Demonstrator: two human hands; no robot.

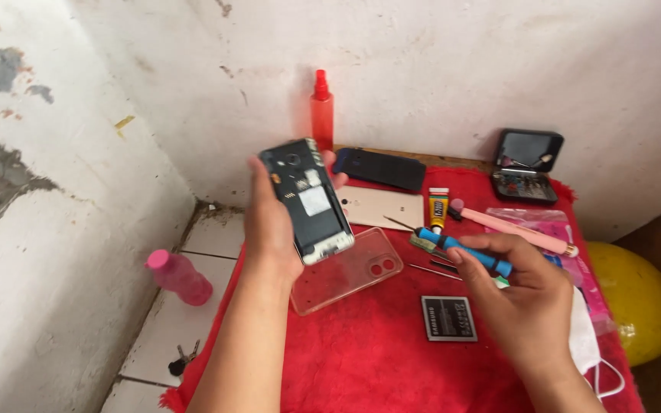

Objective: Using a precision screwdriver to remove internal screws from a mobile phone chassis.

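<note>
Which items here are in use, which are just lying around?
In use: opened phone in left hand; blue screwdriver in right hand.
Lying about: battery, clear case, red spray bottle, glue tube, pink bottle, keys.

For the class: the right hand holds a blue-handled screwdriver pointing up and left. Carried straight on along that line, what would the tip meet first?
Probably the opened phone in the left hand; depth is unclear.

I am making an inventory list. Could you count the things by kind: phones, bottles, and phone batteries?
Phones: 3, the opened phone in the left hand, a dark phone, a gold phone
Bottles: 2, red spray bottle, pink bottle
Phone batteries: 1, battery
Total: 6
</note>
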